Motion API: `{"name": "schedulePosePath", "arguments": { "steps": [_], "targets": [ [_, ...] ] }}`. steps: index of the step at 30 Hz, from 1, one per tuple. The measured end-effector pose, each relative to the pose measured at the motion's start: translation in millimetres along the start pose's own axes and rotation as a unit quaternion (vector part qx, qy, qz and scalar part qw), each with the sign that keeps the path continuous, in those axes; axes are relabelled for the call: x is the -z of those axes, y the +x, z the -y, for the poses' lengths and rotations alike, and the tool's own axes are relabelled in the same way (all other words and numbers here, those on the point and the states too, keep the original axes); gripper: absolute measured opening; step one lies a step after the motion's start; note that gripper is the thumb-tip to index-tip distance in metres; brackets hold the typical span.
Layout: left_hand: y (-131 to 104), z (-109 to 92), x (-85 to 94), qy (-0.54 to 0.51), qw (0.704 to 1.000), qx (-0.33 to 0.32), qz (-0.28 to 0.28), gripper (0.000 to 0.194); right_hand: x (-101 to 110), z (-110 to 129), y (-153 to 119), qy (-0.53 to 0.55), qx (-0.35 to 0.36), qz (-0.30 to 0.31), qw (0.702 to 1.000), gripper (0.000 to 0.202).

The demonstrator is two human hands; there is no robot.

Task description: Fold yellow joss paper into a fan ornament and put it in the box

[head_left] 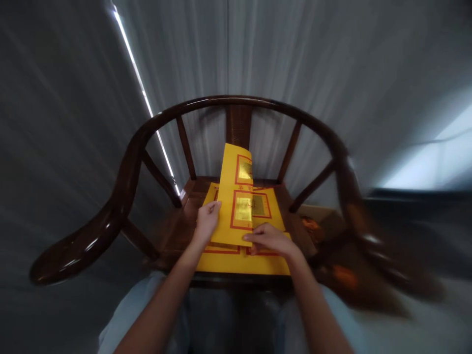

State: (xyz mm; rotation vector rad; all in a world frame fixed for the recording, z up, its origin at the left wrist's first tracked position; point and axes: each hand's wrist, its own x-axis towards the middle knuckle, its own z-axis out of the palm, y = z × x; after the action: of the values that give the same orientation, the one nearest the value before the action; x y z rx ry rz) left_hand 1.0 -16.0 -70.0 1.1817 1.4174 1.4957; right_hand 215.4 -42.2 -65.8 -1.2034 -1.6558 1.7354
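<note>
A yellow paper sheet (227, 196) with red frames and shiny gold patches is raised and curved above the chair seat. My left hand (207, 221) pinches its left edge. At its lower right corner my right hand (268, 238) grips the sheet between thumb and fingers. Under it, more yellow printed paper (243, 265) lies flat on the seat, partly hidden by the raised sheet and my hands. Whether that lower paper is one sheet or a stack, I cannot tell.
A dark wooden armchair (236, 101) with a curved rail surrounds the work, its arms reaching out on both sides. Behind it stands a grey ribbed wall (206, 49). To the right, a box (320, 216) with orange things sits low beside the chair.
</note>
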Motion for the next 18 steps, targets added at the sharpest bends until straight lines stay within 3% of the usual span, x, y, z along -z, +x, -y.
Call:
{"name": "schedulePosePath", "arguments": {
  "steps": [6,12,16,18],
  "targets": [
    [4,1,4.0,-0.008,1.000,0.013,0.002,0.035,-4,2,10,-0.064,0.037,-0.027,0.997,0.050],
    [6,7,-6.7,0.026,0.974,0.141,0.175,0.031,10,-6,31,0.026,0.101,-0.208,0.973,0.053],
    [-2,11,-7.0,0.078,0.935,0.223,0.264,0.031,21,-13,33,0.057,0.092,-0.233,0.966,0.053],
    [-3,10,-2.7,0.093,0.928,0.231,0.277,0.031,24,-14,30,0.047,0.086,-0.218,0.971,0.052]
  ]
}}
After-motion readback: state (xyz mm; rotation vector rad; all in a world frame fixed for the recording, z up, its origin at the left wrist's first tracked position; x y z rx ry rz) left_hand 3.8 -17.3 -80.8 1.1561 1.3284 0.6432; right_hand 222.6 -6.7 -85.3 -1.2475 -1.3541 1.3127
